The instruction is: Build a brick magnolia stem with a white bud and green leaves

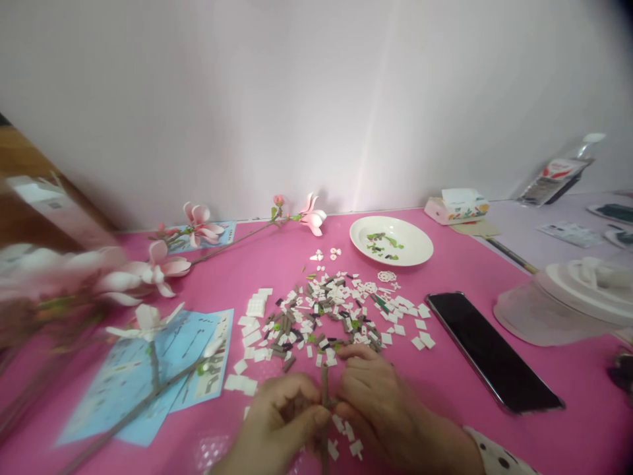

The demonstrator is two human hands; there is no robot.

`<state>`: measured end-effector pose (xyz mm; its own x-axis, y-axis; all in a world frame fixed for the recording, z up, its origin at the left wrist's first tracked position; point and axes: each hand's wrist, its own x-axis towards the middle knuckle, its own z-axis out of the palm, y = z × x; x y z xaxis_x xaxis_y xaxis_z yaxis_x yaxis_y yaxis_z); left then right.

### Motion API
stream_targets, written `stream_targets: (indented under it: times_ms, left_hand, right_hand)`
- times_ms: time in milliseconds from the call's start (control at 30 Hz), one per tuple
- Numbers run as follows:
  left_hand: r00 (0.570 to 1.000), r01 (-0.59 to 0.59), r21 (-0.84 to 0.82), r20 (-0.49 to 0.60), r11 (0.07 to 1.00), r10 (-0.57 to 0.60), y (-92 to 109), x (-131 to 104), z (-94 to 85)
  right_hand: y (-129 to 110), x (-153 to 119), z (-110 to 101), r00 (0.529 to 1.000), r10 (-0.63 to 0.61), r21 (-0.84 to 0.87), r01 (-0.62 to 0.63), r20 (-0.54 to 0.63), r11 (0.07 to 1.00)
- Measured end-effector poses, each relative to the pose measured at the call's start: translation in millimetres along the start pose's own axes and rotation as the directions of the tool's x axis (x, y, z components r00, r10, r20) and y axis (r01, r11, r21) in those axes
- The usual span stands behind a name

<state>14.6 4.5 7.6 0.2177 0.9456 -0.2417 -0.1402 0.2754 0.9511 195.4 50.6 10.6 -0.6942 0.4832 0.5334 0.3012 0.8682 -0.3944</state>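
Upright between my two hands is a thin brown toy-flower stem [324,382], built from short tube pieces. My left hand [279,422] pinches it from the left between thumb and fingers. From the right, my right hand [373,396] closes its thumb and fingertips on the stem too; the exact contact is partly hidden by the fingers. Just beyond my hands spreads a pile of small building bricks [316,310], mostly white, with brown, black and green ones mixed in. A few white bricks [349,432] lie beneath my right hand.
Left are pink-and-white toy magnolias [158,267], a white-flowered branch [153,363] and blue instruction sheets [182,343]. A white plate [356,241] holds green pieces. To the right lie a phone [494,353], a clear lidded container [524,307], a tissue pack [457,206] and a bottle [556,175].
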Motion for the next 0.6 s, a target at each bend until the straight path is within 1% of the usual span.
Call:
stream_targets:
  times_ms: [100,233,300,400,500,600]
  left_hand:
    - [1.000,0.003,0.007,0.016,1.000,-0.003,0.0,-0.9,-0.2]
    - [1.000,0.005,0.021,0.024,1.000,-0.005,0.2,-2.3,-1.0]
    - [1.000,-0.008,0.029,0.029,1.000,0.007,0.3,-2.5,-1.3]
    - [1.000,-0.016,0.028,0.023,0.999,0.016,0.8,-1.6,-0.8]
    - [1.000,0.005,0.011,0.020,1.000,-0.005,1.9,-0.1,0.4]
    - [1.000,0.007,-0.002,0.020,1.000,-0.007,3.0,0.7,0.9]
  right_hand:
    - [0.2,-5.2,1.8,0.999,0.030,0.040,-0.031,0.033,0.999]
    - [-0.9,-10.7,3.0,0.991,0.112,0.090,-0.118,0.078,0.989]
    - [-1.9,-10.7,2.1,0.987,0.132,0.099,-0.142,0.096,0.985]
    - [-2.0,-8.6,0.5,0.991,0.111,0.099,-0.118,0.072,0.988]
    - [0.0,-6.8,0.0,0.997,0.067,0.071,-0.070,0.051,0.995]
    - [1.4,-5.4,-0.5,0.997,0.047,0.035,-0.049,0.064,0.998]
